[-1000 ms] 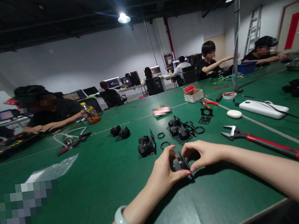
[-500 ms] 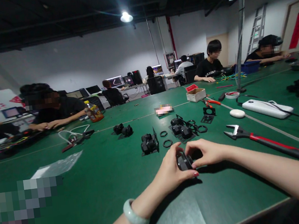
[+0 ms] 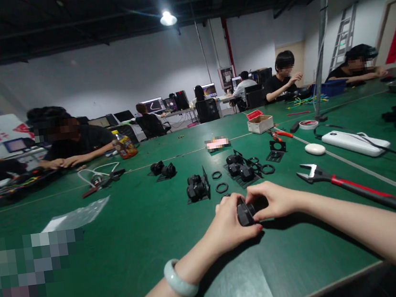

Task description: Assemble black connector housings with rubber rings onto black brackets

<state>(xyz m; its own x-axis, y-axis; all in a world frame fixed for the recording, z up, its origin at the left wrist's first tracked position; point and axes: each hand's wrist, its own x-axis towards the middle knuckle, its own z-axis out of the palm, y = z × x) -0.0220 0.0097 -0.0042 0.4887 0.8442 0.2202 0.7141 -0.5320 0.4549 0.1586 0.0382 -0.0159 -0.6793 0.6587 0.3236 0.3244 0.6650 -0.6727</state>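
Observation:
Both hands meet over the near part of the green table (image 3: pixel 131 253), around a black plastic cable gland (image 3: pixel 245 214) with a hexagonal body. My left hand (image 3: pixel 226 222), a pale bangle on its wrist, wraps it from the left. From the right, my right hand (image 3: pixel 278 199) pinches its other end between thumb and fingers. Part of the piece is hidden behind the fingers. Just beyond lie two loose black rings, a nearer ring (image 3: pixel 221 187) and a farther ring (image 3: pixel 216 175). Brackets with glands (image 3: pixel 196 188) stand to the left, and another gland group (image 3: pixel 240 170) sits straight ahead.
An adjustable wrench (image 3: pixel 354 187) with red-black handle lies right of my hands. Beyond it are a white oval object (image 3: pixel 315 149), a white power-bank-like case (image 3: pixel 354 142), pliers (image 3: pixel 282 134) and a small box (image 3: pixel 260 123). A plastic bag (image 3: pixel 79 215) lies left. Co-workers sit across the table.
The gland has turned slightly between my hands, and my left fingers have shifted around it. Across the table, a co-worker at right has raised a hand toward the face.

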